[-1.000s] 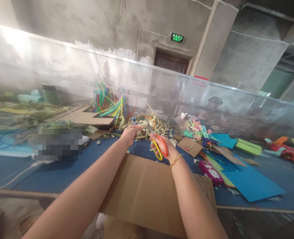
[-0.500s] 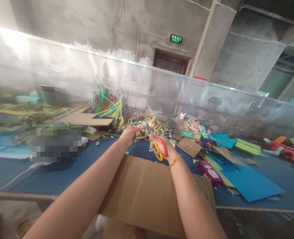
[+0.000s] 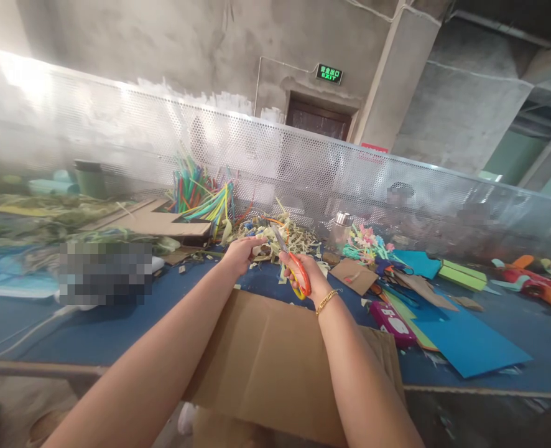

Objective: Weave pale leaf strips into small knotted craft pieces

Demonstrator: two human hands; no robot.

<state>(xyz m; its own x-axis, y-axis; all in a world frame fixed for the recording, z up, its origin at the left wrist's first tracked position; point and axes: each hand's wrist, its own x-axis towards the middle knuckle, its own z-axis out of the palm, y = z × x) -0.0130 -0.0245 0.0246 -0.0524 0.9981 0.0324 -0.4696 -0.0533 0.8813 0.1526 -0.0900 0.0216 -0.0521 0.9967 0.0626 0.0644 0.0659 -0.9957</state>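
Note:
My right hand [image 3: 311, 272] is wrapped round the orange and yellow handles of a pair of scissors [image 3: 300, 277]. The blades point up and away, to the left, close to my left fingertips. With thumb and fingers pinched together, my left hand [image 3: 240, 254] is held out just left of the blades; whatever it pinches is too small to make out against the pale scraps. Behind both hands lies a heap of pale dry strips and clippings [image 3: 298, 239]. A sheet of brown cardboard [image 3: 270, 361] lies below my forearms at the table's front edge.
Colourful pipe cleaners [image 3: 196, 193] stand at the back left beside cut cardboard [image 3: 154, 221]. A glass bottle [image 3: 339, 233], pastel paper flowers [image 3: 367, 242], a purple box [image 3: 393, 323] and blue card [image 3: 476, 339] are on the right. A perforated metal screen [image 3: 257, 149] runs behind.
The scissors' handles have drawn closer together in my right hand, and the pale piece by the blades no longer shows clearly. My left hand has hardly moved.

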